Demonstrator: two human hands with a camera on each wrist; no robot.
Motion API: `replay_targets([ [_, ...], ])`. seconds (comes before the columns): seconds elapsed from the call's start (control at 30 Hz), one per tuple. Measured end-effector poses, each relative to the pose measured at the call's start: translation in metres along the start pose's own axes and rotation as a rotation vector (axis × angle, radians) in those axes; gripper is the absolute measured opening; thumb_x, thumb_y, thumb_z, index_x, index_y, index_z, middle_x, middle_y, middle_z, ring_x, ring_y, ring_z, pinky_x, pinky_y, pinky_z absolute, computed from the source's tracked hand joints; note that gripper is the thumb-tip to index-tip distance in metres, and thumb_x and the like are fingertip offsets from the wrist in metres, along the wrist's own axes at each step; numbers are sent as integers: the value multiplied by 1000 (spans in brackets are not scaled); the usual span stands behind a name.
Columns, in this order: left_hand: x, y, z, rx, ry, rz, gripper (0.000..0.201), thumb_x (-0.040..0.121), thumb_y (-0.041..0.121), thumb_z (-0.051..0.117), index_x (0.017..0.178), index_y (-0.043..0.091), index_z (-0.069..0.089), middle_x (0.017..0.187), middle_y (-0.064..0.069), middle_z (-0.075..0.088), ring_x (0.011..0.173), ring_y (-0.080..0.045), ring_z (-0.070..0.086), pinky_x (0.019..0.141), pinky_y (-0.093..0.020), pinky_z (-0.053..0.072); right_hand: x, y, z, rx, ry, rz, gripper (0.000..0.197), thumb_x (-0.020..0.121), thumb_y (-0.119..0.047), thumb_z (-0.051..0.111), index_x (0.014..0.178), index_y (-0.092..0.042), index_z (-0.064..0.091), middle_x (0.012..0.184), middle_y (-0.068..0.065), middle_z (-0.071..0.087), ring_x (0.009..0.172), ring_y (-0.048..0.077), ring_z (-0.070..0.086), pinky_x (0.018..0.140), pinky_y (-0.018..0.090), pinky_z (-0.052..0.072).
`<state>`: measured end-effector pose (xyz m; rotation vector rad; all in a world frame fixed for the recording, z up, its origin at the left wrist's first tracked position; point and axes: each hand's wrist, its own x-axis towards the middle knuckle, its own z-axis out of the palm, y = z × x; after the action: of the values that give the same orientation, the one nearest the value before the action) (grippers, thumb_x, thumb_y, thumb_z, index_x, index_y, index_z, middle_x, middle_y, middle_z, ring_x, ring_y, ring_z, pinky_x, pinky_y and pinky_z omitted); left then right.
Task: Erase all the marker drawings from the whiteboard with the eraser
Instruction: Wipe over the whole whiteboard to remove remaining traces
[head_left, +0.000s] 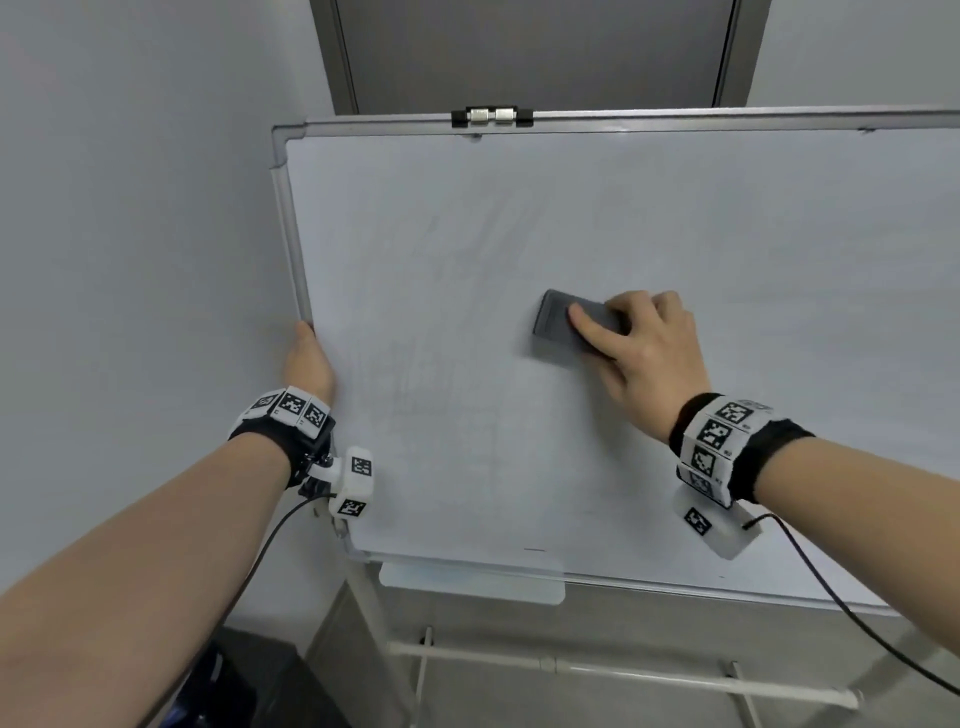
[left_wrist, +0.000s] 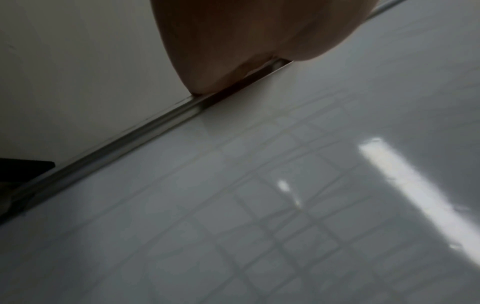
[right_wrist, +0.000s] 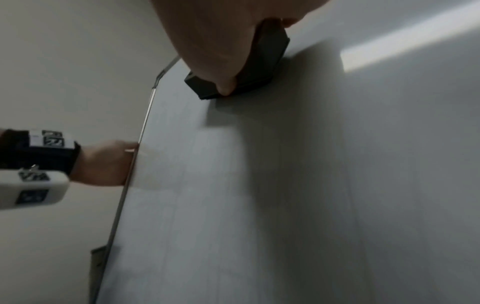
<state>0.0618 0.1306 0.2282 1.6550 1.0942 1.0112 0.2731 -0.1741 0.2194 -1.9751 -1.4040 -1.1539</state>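
Observation:
A framed whiteboard (head_left: 597, 218) stands on a stand before me; its surface shows only faint grey smudges, no clear marker lines. A dark grey block eraser (head_left: 558, 322) lies flat against the board near its middle. My right hand (head_left: 631, 338) grips the eraser, thumb across its back, and presses it to the board. In the right wrist view the eraser (right_wrist: 262, 61) sits under that hand's fingers (right_wrist: 224, 86). My left hand (head_left: 307, 361) grips the board's left frame edge (head_left: 291, 234); its fingers go behind the frame (left_wrist: 145, 128) and are hidden.
A clip (head_left: 492, 115) sits on the board's top frame. A white tray (head_left: 470, 584) hangs under the bottom edge. The stand's white legs and crossbar (head_left: 623, 670) are below. A grey wall (head_left: 130, 208) is at the left, a dark panel (head_left: 535, 52) behind.

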Motion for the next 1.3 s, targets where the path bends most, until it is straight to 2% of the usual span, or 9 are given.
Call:
replay_targets([
  [0.2,-8,13,6,-110,69,-134,60,105,40,13,143,5,43,149,-16,42,138,-30,38,115,-34,25,-61,-23,30,-100,-357,-464,59,78,-7,45,130,-32,58,100,10,57,84,29,46,67,39,35],
  [0.43,-9,10,8,-84,132,-124,54,107,32,14,140,3,44,144,-20,45,133,-34,41,107,-33,29,24,-1,-5,19,84,45,43,91,-21,62,133,-29,60,106,16,55,87,33,45,69,41,37],
  [0.6,-10,8,11,-112,135,-100,54,106,36,17,131,5,54,138,-17,53,127,-31,48,100,-29,34,-106,-18,42,-161,-429,-568,60,73,-14,57,130,-33,54,101,6,56,85,29,48,68,39,37],
  [0.67,-12,7,11,-118,144,-81,53,106,35,18,129,4,55,136,-17,54,126,-31,48,98,-29,35,-91,-10,34,-145,-389,-498,59,75,-14,57,131,-33,54,99,8,55,85,29,49,69,39,33],
  [0.87,-15,3,9,-62,139,-67,54,106,35,18,132,3,52,138,-18,51,127,-32,47,97,-28,34,23,9,-10,24,111,116,44,94,-31,60,137,-29,56,111,16,54,93,34,45,73,42,36],
  [0.93,-15,3,9,-30,130,-72,54,106,35,17,135,0,47,139,-22,49,127,-35,46,98,-30,34,-13,-7,13,25,36,-14,48,88,-22,66,135,-28,58,105,15,54,88,32,44,71,41,36],
  [1.07,-17,4,9,-51,122,-56,44,107,23,21,129,-4,47,133,-24,52,120,-36,49,87,-29,31,-146,-44,61,-120,-533,-477,68,59,-23,80,123,-33,61,101,6,53,86,28,46,71,38,31],
  [1.2,-15,2,9,-77,109,-51,49,107,29,20,133,-4,47,136,-22,52,125,-35,47,93,-29,33,-87,-38,42,-79,-331,-400,58,78,-12,47,133,-29,53,103,10,51,85,30,50,71,39,30],
  [1.3,-15,4,10,-86,114,-60,52,107,32,20,132,-3,48,136,-20,53,125,-34,48,90,-26,35,22,-35,12,-56,-91,-148,51,90,-16,56,139,-29,52,109,13,53,90,31,44,71,40,31],
])
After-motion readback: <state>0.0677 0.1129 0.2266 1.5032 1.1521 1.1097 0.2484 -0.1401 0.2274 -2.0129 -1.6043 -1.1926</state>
